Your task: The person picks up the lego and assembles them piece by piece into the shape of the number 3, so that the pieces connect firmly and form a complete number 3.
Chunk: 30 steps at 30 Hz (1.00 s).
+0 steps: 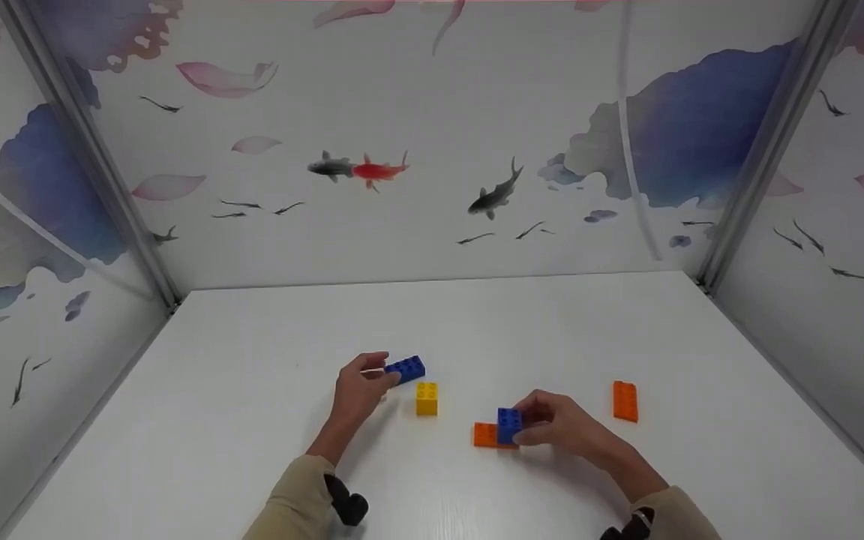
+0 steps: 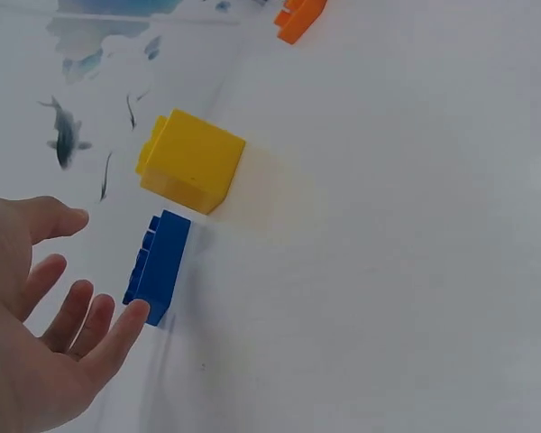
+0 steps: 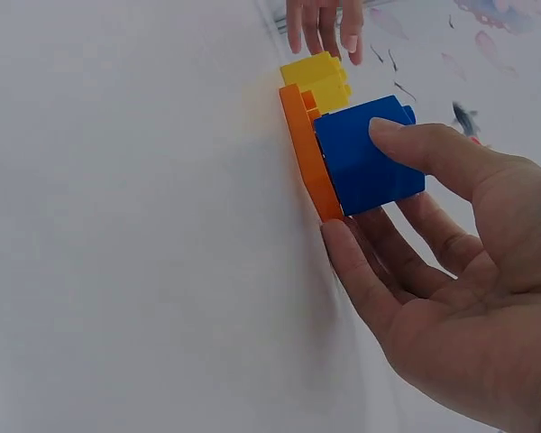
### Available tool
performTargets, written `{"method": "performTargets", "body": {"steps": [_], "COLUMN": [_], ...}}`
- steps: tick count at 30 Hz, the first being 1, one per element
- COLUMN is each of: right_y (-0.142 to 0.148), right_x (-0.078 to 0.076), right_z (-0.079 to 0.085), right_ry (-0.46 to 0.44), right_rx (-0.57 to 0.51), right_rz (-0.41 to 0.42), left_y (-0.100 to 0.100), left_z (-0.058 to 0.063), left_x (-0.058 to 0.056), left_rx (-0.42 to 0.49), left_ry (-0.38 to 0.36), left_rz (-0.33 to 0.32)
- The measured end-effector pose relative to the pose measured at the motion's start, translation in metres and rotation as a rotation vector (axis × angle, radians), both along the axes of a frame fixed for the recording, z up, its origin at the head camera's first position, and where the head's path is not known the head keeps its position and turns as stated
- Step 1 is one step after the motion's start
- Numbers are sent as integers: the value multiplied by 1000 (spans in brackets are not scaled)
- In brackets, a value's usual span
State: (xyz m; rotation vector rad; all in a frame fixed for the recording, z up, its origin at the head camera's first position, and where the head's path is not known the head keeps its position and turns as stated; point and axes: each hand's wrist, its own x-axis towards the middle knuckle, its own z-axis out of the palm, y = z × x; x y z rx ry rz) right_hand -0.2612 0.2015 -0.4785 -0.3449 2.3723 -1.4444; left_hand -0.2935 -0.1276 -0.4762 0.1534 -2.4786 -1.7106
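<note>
1. Chunky blue block [image 1: 508, 425] first: boxy, solid glossy blue, flat smooth sides, round studs on top. It's sitting over the right end of a flat orange plate [image 1: 485, 434], near side of the white table [image 1: 477, 337]. Can't tell if it's fully pressed down.
2. Right hand [image 1: 568, 425] has that block pinched, thumb on one side and fingers curled round the other, with a fingertip at the plate's edge too.
3. Long blue brick [image 1: 408, 367] is farther left, same deep blue but slimmer — four studs show in a row along it.
4. Left hand [image 1: 361, 390] is loosely spread beside it, not really gripping; one digit overlaps the brick's end, can't tell if it's touching.
5. Yellow block [image 1: 427, 401], bright and studded, stands between the hands. Another orange plate [image 1: 625, 402] lies off to the right.
</note>
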Motion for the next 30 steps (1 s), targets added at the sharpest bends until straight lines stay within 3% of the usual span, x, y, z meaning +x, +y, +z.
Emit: {"method": "performTargets", "body": {"steps": [10,19,30], "right_y": [-2,0,-5], "right_x": [0,3,1], "right_z": [-2,-3,-1], "right_ry": [-2,5,0], "right_rx": [-29,-60,-26], "right_rz": [15,33,25], "left_y": [-3,-4,-4], "left_z": [0,-10,-12], "left_x": [-16,-27,-30], "left_rx": [13,-104,-138], "left_ry": [-54,-70,-77], "left_rz": [-59,-52,-54]}}
